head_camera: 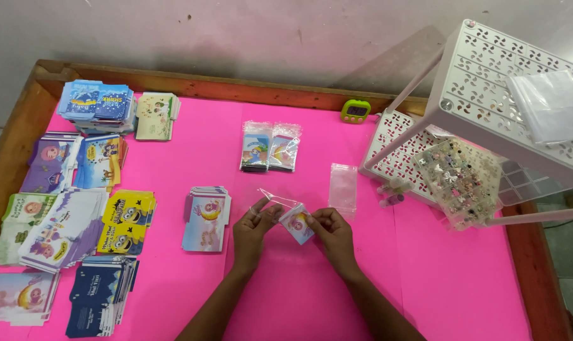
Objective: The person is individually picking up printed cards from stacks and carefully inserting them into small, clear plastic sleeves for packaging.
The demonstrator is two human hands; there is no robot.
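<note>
My left hand [254, 228] pinches the mouth of a small clear plastic bag [275, 200] over the pink table [425, 284]. My right hand [332, 232] grips a small stack of picture cards [297, 223], whose corner sits at the bag's opening. A stack of the same cards [206, 219] lies just left of my left hand. Two filled clear bags of cards [270, 148] rest further back, and an empty clear bag [342, 187] lies right of my hands.
Several stacks of printed cards [78, 208] line the table's left side. A white perforated rack [488, 107] stands at the right with a clear bead box [466, 180] and plastic bags [548, 104]. A green timer [355, 111] sits at the back wooden edge.
</note>
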